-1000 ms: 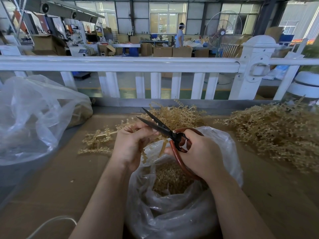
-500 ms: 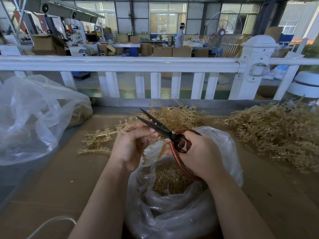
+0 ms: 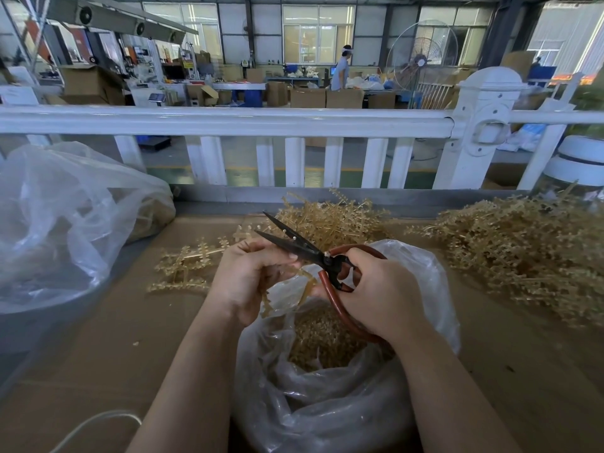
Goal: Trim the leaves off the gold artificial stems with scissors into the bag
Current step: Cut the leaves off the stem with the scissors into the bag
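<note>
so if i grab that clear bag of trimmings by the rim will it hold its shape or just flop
The clear bag would probably flop: its thin film is crumpled and slumped. The gold trimmings look small and light, so it likely lifts easily, but the open mouth may sag and spill.

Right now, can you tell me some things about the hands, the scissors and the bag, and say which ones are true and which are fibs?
1. The right hand holds the scissors by their red handles. True.
2. The scissors' blades are closed tight. False: the blades stand apart in a narrow V.
3. The left hand holds a gold stem above the bag. True.
4. The bag in front of the person is empty. False: gold trimmings lie inside it.
5. A pile of gold stems lies to the right of the bag. True.
</note>
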